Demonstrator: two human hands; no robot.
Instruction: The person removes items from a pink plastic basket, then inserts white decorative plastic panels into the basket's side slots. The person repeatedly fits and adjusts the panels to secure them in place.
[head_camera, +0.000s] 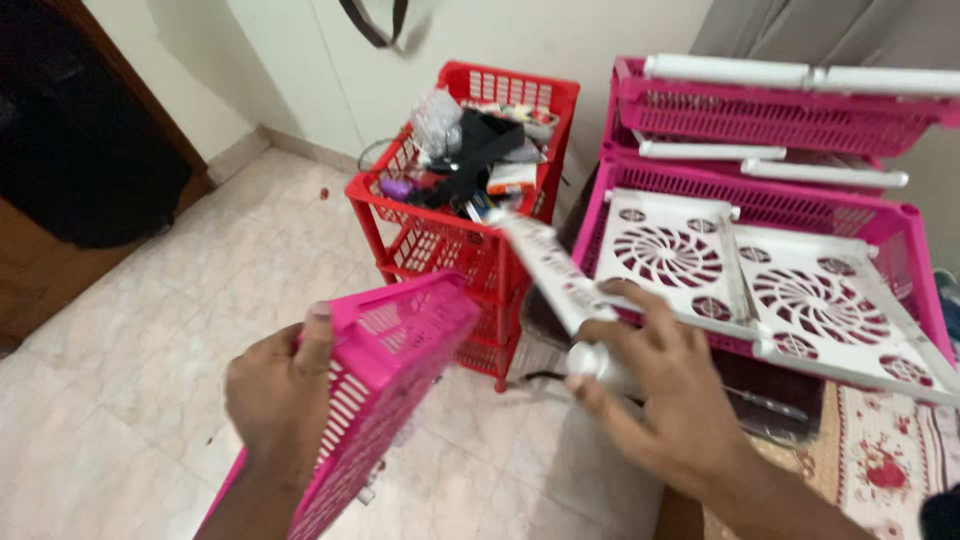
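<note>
left hand (280, 395) grips pink basket (385, 370), bottom cropped | right hand (665, 385) clasps blurred tube (555, 270)

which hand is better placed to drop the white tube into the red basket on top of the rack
Right, probably. The right hand already grips the white tube, whose far end points toward the red basket. The left hand is occupied holding the pink basket.

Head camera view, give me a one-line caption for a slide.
Left hand grips a pink slotted basket while right hand holds a white tube, beside a red basket rack.
</note>
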